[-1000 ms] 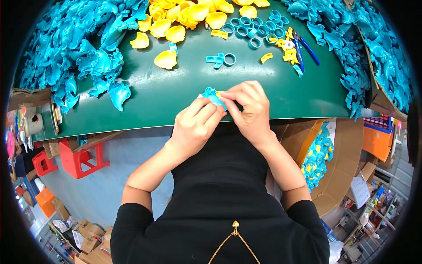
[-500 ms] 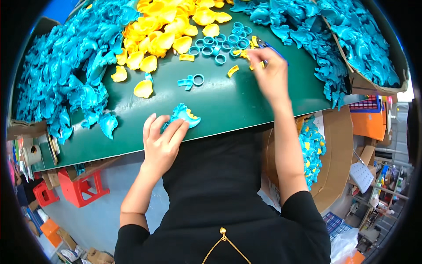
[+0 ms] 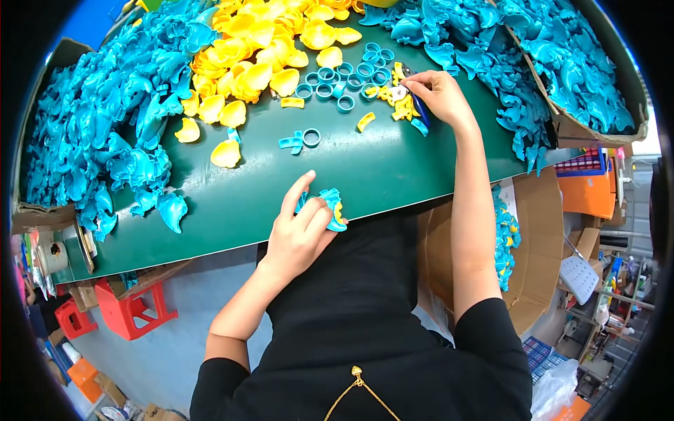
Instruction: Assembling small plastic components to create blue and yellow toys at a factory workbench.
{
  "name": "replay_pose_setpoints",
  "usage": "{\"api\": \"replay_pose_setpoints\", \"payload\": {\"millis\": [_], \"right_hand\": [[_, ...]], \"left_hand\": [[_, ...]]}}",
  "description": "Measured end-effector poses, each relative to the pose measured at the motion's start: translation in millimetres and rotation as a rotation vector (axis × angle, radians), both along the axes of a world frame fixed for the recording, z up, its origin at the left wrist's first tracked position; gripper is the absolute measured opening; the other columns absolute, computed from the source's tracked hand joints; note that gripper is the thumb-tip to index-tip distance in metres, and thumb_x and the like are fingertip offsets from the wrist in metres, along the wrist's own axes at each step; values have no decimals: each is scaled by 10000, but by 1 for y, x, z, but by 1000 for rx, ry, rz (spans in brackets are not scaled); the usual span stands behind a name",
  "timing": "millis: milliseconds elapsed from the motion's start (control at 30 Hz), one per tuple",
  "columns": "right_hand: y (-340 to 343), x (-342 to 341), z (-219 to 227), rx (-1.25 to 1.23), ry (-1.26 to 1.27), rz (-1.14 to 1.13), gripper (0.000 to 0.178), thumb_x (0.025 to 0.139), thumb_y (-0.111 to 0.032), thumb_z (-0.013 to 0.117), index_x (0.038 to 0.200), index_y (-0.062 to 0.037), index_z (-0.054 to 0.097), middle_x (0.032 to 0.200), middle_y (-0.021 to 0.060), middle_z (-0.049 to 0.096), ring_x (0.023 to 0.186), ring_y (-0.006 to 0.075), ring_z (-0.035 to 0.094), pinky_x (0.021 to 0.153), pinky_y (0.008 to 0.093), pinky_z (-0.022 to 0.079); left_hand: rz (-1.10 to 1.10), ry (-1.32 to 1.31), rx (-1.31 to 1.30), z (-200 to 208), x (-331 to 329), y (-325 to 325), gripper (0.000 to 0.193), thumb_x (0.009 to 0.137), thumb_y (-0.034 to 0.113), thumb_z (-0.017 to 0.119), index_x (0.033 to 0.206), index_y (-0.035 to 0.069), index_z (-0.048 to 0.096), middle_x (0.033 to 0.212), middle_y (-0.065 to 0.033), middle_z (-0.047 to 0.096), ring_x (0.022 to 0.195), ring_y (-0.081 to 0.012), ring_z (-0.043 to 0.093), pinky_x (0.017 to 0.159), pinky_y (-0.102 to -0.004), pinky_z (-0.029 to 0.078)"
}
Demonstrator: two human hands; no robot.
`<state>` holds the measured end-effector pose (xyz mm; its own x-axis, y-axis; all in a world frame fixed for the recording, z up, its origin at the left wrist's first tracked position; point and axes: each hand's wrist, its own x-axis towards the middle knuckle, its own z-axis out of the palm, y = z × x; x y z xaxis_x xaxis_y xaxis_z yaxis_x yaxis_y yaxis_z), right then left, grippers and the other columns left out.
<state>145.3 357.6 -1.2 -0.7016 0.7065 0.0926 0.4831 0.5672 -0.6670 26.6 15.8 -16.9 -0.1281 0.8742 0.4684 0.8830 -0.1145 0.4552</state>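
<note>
My left hand (image 3: pixel 300 231) is closed around a blue curved plastic piece (image 3: pixel 333 210) with a yellow part set into it, at the table's front edge. The index finger points up and away from it. My right hand (image 3: pixel 441 97) is at the right, thumb and index finger pinched together over a blue-handled tool (image 3: pixel 420 107) that looks like pliers. What the pinch holds, if anything, is hidden. Beside those fingertips lie small yellow strips (image 3: pixel 403 108) and a small white round piece (image 3: pixel 399 94).
Blue rings (image 3: pixel 345 103) lie mid-table, with yellow shell-shaped pieces (image 3: pixel 249 81) behind. Blue curved pieces heap up at the left (image 3: pixel 133 105) and in a carton (image 3: pixel 583 63) at the right. Below the table's right edge, another carton (image 3: pixel 537 245) holds blue-and-yellow pieces. Red stools (image 3: pixel 133 309) stand lower left.
My left hand has shifted right with the blue-and-yellow piece and turned it. My right hand has moved slightly right; the blue-handled tool now lies at a steeper angle.
</note>
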Motion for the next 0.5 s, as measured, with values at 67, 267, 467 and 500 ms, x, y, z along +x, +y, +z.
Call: {"api": "replay_pose_setpoints", "payload": {"millis": [67, 267, 467, 500], "right_hand": [[-8, 1, 2, 114, -79, -19, 209, 863, -259, 738, 991, -102, 790, 920, 94, 732, 863, 245, 689, 779, 355, 534], [-22, -3, 9, 249, -168, -26, 166, 868, -211, 708, 974, -105, 779, 928, 70, 676, 947, 250, 638, 837, 384, 516], [-27, 3, 8, 297, -148, -2, 173, 840, -200, 712, 952, -75, 754, 898, 66, 650, 973, 249, 578, 876, 369, 495], [-24, 5, 12, 245, -175, 31, 154, 836, -175, 714, 951, -74, 732, 906, 59, 643, 986, 246, 566, 893, 356, 480]], "left_hand": [[3, 56, 22, -3, 0, -3, 271, 720, 123, 836, 833, 59, 599, 974, -80, 651, 1257, -406, 519, 990, -471, 466], [134, 140, 140, -15, 5, -16, 311, 648, 50, 774, 945, 72, 687, 1020, -41, 662, 1157, -330, 562, 969, -454, 509], [118, 117, 113, -12, 7, -4, 352, 639, 32, 761, 982, 91, 710, 1017, -27, 665, 1145, -310, 567, 938, -409, 528], [120, 113, 121, -13, 8, -2, 355, 638, 31, 761, 985, 90, 714, 1018, -26, 665, 1146, -307, 567, 936, -400, 534]]}}
